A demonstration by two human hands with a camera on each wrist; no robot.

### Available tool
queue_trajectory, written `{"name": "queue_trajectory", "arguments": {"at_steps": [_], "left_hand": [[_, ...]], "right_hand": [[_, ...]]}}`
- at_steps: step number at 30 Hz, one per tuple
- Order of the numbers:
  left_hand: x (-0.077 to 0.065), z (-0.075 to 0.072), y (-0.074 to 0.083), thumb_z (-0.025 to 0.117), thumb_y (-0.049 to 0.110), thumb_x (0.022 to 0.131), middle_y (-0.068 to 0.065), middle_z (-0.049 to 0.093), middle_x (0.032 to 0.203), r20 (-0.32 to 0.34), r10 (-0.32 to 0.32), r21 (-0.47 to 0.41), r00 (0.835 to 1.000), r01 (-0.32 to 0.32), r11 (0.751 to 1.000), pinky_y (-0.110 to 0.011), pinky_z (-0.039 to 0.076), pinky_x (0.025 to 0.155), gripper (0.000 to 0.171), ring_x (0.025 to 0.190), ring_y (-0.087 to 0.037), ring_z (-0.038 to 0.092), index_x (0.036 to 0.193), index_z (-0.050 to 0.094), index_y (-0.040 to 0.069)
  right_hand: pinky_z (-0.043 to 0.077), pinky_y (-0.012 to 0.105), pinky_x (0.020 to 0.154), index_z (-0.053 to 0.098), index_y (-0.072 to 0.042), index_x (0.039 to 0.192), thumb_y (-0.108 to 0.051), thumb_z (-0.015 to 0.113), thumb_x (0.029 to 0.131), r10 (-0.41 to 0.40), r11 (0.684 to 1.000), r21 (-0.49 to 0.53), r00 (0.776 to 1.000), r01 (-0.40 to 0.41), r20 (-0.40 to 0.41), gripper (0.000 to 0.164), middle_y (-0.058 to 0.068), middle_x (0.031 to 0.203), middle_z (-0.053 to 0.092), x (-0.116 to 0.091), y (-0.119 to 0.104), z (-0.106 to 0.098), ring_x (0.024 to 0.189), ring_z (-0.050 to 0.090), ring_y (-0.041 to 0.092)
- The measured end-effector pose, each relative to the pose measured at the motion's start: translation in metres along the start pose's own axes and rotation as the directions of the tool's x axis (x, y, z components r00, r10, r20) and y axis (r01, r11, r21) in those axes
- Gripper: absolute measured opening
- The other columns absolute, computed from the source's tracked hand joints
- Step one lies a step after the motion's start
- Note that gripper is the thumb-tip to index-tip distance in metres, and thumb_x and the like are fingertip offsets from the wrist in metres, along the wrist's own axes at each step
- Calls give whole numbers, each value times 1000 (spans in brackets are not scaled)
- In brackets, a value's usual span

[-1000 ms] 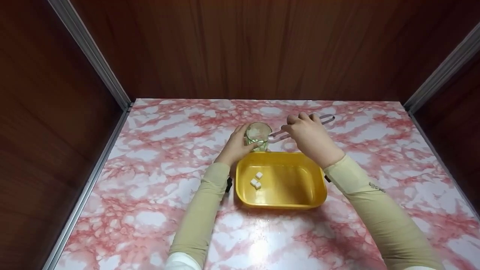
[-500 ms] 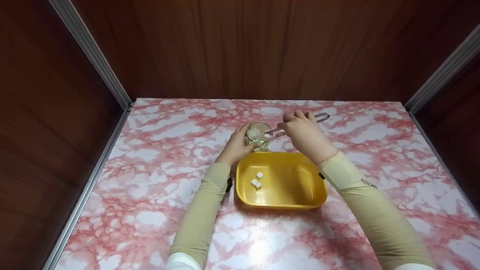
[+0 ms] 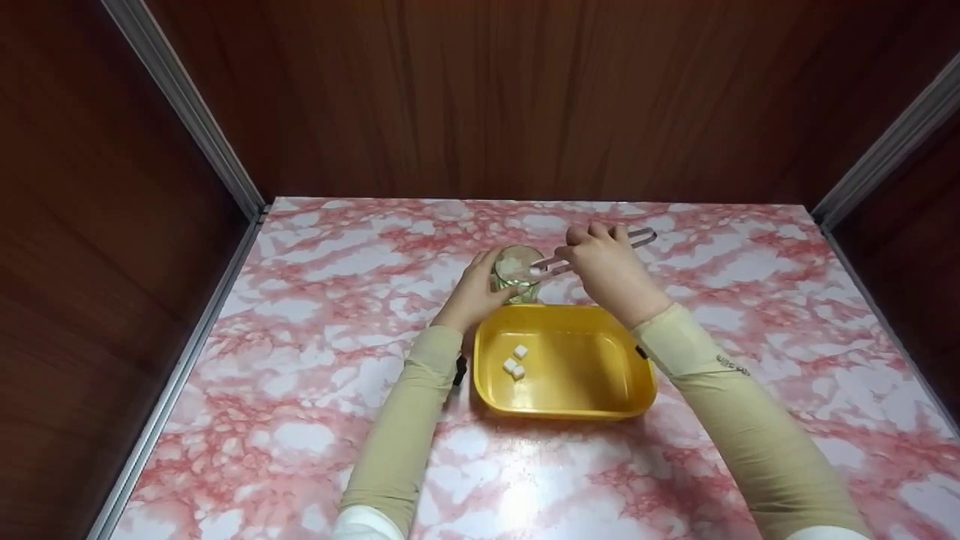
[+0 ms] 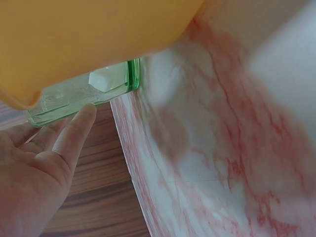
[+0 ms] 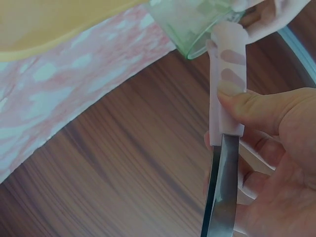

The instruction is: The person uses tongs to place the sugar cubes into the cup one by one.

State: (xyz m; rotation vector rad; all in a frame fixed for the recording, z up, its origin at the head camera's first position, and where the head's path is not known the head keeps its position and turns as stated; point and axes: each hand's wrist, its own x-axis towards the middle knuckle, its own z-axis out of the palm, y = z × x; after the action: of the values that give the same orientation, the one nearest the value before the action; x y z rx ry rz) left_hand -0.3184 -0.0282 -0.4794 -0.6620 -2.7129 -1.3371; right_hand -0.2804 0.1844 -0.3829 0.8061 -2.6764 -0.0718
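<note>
My left hand (image 3: 474,292) grips a clear greenish glass (image 3: 528,292), thumb on its near side and fingers round its left. White pieces show inside the glass, and in the left wrist view a white cube (image 4: 106,80) lies near its bottom. My right hand (image 3: 611,271) pinches a pair of tongs (image 5: 228,106) with metal arms and pale pink ends. The tong tips are over the right part of the glass mouth, with a white cube (image 3: 535,270) between them. Three more white cubes (image 3: 518,372) lie in the left part of a yellow container (image 3: 562,413).
The yellow container stands just in front of the glass, between my forearms. Beneath everything is a red and white marbled table top (image 3: 315,337). Dark wood panels (image 3: 487,97) with metal corner rails (image 3: 187,105) enclose it at the back and sides.
My right hand has moved slightly left, bringing the tongs and the cube from the glass's right rim to over its mouth. The left hand and the glass stay in place.
</note>
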Motion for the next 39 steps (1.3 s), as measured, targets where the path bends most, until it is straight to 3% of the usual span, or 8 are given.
{"name": "queue_trajectory", "arguments": {"at_steps": [6,14,20,39], "left_hand": [[0,0,0,73,20,86,-15,39,143,0,2,-10,1000,-2,1000,-35,35,104,75,123,-32,47,147,32,5],[1,0,-1,74,25,86,-14,39,144,2,-11,17,1000,11,1000,-35,27,109,76,133,-28,36,147,33,5],[1,1,-3,74,18,85,-15,43,140,-16,21,13,1000,-20,1000,-33,28,109,75,130,-27,40,146,34,1],[0,1,-2,74,23,85,-13,42,142,-6,-6,6,1000,6,1000,-36,30,108,76,130,-27,39,147,34,6]], "right_hand": [[40,52,70,76,-12,99,6,65,86,1,1000,-5,1000,-1,-9,25,10,91,59,0,0,1,85,51,34],[38,50,69,76,-13,99,6,64,87,2,1000,4,1000,-2,-15,25,11,89,58,-1,1,2,85,51,34],[40,51,69,76,-13,99,5,64,87,0,1000,-2,1000,0,-29,24,10,89,57,-2,0,2,84,51,34],[41,53,72,72,-9,101,4,69,84,16,1000,14,1000,-16,-26,21,11,93,57,-6,1,2,87,51,34]]}}
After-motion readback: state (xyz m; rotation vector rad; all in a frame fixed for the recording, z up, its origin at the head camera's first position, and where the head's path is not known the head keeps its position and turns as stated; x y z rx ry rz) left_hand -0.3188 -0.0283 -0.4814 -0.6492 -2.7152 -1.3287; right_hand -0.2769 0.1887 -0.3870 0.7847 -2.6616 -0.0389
